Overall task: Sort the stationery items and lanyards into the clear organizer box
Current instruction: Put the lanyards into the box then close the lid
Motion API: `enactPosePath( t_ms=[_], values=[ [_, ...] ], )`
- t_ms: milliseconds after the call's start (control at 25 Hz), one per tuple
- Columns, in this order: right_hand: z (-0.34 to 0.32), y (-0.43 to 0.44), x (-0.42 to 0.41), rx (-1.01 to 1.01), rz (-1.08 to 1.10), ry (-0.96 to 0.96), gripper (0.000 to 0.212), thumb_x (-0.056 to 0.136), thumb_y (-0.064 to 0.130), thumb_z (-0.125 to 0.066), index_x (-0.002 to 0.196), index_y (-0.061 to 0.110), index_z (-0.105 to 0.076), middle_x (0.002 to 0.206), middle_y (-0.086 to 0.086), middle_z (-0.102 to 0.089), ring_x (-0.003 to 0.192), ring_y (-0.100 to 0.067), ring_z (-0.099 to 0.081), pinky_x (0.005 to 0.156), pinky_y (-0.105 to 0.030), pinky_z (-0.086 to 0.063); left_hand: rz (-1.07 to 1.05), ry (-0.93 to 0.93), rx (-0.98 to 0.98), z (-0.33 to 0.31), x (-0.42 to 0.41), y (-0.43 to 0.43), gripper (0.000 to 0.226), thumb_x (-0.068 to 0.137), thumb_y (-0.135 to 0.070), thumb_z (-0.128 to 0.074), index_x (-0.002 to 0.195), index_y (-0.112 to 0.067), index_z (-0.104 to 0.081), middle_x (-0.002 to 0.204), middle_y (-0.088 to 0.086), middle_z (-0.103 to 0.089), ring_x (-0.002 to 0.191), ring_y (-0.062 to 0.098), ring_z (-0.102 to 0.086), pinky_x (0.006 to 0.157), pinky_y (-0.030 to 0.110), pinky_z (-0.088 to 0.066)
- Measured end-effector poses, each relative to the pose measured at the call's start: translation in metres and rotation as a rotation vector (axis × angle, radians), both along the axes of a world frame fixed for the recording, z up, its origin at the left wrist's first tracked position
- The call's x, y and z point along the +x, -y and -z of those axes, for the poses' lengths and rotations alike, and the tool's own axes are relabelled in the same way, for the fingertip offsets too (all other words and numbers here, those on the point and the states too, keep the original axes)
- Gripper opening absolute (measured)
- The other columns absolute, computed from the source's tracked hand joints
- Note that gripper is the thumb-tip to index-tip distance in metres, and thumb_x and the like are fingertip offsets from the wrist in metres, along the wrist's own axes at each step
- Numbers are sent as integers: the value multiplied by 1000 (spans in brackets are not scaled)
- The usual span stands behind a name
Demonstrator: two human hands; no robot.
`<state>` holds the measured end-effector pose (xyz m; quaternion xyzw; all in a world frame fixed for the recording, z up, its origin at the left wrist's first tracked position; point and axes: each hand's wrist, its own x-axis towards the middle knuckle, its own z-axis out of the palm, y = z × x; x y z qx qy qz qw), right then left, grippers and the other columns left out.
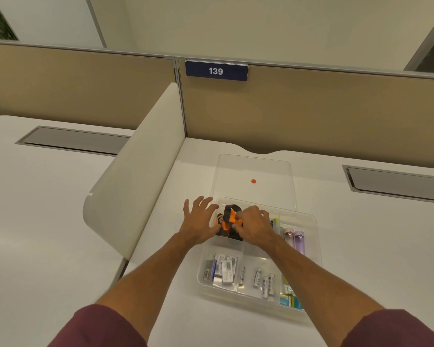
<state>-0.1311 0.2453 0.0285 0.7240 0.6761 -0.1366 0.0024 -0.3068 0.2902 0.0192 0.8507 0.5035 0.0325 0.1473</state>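
Observation:
The clear organizer box (315, 249) lies on the white desk, split into compartments. A bundle of orange and black lanyards (228, 221) sits in its far left compartment. My right hand (254, 227) is curled over the bundle, fingers pinching it. My left hand (199, 220) rests at the box's left wall with fingers spread, touching the lanyards' edge. Small grey packets (222, 267) fill the near left compartment, white tubes (262, 280) the near middle one. Two pastel tubes (295, 240) stand at the right.
The clear lid (254, 171) with a red dot lies just behind the box. A white curved divider (135, 186) rises to the left, a beige partition with sign 139 (216, 70) behind. Grey cable hatches (396, 181) sit in the desk at right and left.

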Motion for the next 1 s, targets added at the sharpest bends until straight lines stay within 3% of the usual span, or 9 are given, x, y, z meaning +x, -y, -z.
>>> enactPosePath(
  t_ms=[80,240,360,520,800,1000],
  values=[
    [1,6,1,-37,-34,28,27,90,35,-54,112,21,-63,123,-4,-60,125,-24,-43,110,-51,-25,-11,-55,-26,-2,3,3,65,90,-51,-50,145,-26,-30,160,0,-16,149,23,-7,117,56,2],
    [-9,13,14,124,88,-13,38,92,38,-52,128,25,-53,141,0,-47,134,-20,-36,112,-45,-21,-63,-181,6,-9,9,5,79,87,-59,-50,149,-23,-18,161,4,-10,149,28,-5,117,59,-1],
    [-18,21,41,131,148,20,49,94,44,-49,137,22,-44,150,-4,-36,142,-22,-26,116,-48,-15,-42,-285,56,-16,17,4,88,84,-61,-54,150,-19,-14,161,8,-7,149,31,-5,115,63,-1],
    [-34,18,77,76,202,72,58,94,49,-46,142,20,-36,156,-7,-26,147,-26,-17,118,-53,-11,-21,-253,-11,-32,37,-18,93,80,-59,-59,150,-19,-11,162,7,-1,149,30,0,116,62,1],
    [-33,-15,130,19,270,41,61,92,51,-48,141,14,-37,151,-11,-33,144,-31,-23,118,-54,-15,-114,-207,-35,-34,66,-62,99,77,-76,-47,150,-19,-14,162,9,-2,149,33,-2,117,60,-2],
    [-14,-48,158,-23,353,-41,66,90,49,-54,137,6,-37,143,-17,-40,134,-36,-37,109,-49,-33,-198,-208,-161,-15,77,-95,99,78,-78,-42,151,-18,-12,162,10,-2,149,35,-2,118,58,-4]
  ],
)
